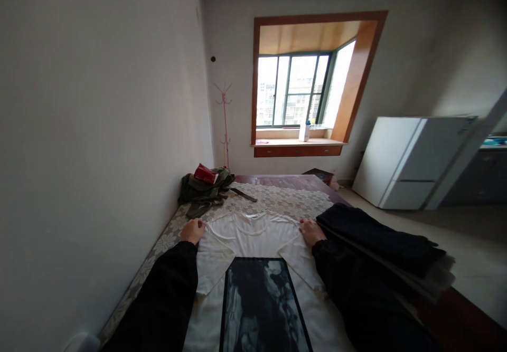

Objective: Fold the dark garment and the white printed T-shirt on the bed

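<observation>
A white T-shirt with a large dark print lies spread out in front of me, its neckline at the far end and its lower part cut off by the frame. At the left shoulder edge, my left hand is closed, pinching the fabric. My right hand grips the opposite shoulder edge with bent fingers. Both sleeves lie angled down and outward beside the print. Just right of my right hand rests a pile of dark folded clothes.
A lace-patterned cloth covers the table. On its far left lies a dark green bag with a red packet on top. A wall runs along the left side. Beyond stand a pink coat rack and a white refrigerator.
</observation>
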Action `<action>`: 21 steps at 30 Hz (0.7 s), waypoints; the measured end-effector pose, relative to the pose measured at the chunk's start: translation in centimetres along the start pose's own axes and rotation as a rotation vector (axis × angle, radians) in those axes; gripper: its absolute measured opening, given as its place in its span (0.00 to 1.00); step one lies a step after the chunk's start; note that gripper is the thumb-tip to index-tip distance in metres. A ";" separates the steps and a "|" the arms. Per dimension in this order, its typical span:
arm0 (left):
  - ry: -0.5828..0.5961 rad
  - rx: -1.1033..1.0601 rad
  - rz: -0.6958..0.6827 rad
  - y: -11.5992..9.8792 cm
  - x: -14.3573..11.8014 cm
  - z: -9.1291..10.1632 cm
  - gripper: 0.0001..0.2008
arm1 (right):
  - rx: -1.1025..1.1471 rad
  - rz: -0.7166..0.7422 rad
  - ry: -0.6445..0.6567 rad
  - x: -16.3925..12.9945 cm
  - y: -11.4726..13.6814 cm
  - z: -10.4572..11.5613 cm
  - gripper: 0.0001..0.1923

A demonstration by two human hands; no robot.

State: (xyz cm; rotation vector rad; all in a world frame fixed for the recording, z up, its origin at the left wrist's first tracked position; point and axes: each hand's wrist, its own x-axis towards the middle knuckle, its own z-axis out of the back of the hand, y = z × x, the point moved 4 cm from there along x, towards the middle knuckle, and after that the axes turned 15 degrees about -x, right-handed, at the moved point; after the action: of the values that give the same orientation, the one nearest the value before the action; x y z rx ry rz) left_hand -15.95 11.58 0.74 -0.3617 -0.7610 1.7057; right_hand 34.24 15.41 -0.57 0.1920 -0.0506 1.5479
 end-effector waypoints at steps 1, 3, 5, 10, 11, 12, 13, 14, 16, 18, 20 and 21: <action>-0.009 -0.006 0.000 0.3 0.3 -0.2 0.10 | -0.002 -0.001 -0.006 0.1 -0.1 -0.2 0.17; -0.030 -0.025 0.001 1.0 0.6 -0.5 0.08 | -0.007 -0.005 -0.025 0.3 -0.4 -0.7 0.17; -0.059 -0.049 0.004 1.6 0.6 -0.6 0.08 | -0.010 -0.023 -0.056 0.3 -0.9 -1.3 0.16; -0.090 -0.097 -0.022 2.4 0.4 -0.6 0.11 | 0.059 -0.098 -0.111 0.4 -3.1 -3.0 0.14; -0.085 -0.101 -0.037 2.4 0.3 -0.7 0.12 | 0.091 -0.069 -0.132 0.3 -3.2 -3.1 0.14; -0.074 -0.104 -0.058 2.3 0.3 -0.7 0.13 | 0.120 -0.014 -0.147 0.2 -3.2 -3.0 0.14; -0.057 -0.108 -0.083 2.1 0.3 -0.8 0.14 | 0.141 0.058 -0.152 0.0 -2.9 -2.8 0.14; -0.037 -0.112 -0.111 1.8 0.2 -0.9 0.14 | 0.151 0.133 -0.145 -0.3 -2.5 -2.6 0.14; 0.008 -0.122 -0.168 1.3 0.0 -1.3 0.14 | 0.140 0.247 -0.108 -0.8 -1.6 -1.9 0.13; 0.054 -0.126 -0.246 0.8 -0.3 -1.6 0.13 | 0.112 0.282 -0.077 -1.2 -1.0 -1.1 0.13; 0.090 -0.121 -0.331 0.3 -0.6 -1.8 0.12 | 0.102 0.298 -0.042 -1.4 -0.3 -0.3 0.13; 0.105 -0.117 -0.367 0.0 -0.8 -1.8 0.11 | 0.108 0.316 -0.012 -1.5 0.1 0.0 0.12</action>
State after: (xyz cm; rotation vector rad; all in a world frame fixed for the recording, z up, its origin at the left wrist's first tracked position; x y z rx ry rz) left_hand -14.65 11.35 -0.75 -0.3641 -0.7973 1.2928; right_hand 34.09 13.97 -0.82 0.2891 -0.0065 1.8665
